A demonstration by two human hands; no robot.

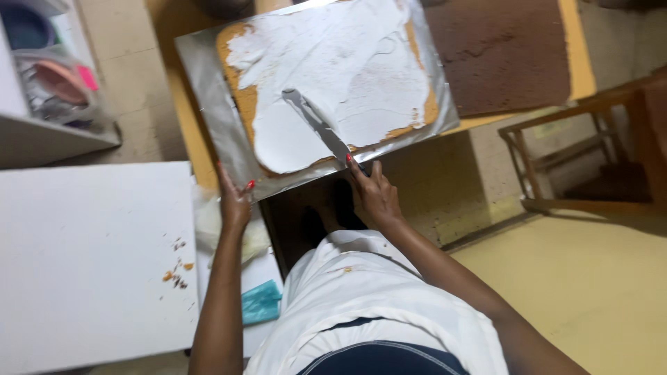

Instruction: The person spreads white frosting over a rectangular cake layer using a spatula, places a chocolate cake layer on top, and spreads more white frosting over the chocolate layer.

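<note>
A rectangular sponge cake (240, 83) covered with white cream (333, 76) lies on a silver foil board (208, 90). My right hand (374, 194) grips the handle of a long metal spatula (316, 123), whose blade rests flat on the cream, pointing up and left. At the board's near left corner, my left hand (235, 200) holds its edge. The cake's left and right rims show bare golden sponge.
A brown rectangular cake layer (500, 52) sits to the right on the yellow table (582, 62). A white surface (90, 264) with crumbs lies at left, with a teal object (260, 302) beside it. Shelves with containers (48, 76) stand far left; a wooden frame (577, 153) at right.
</note>
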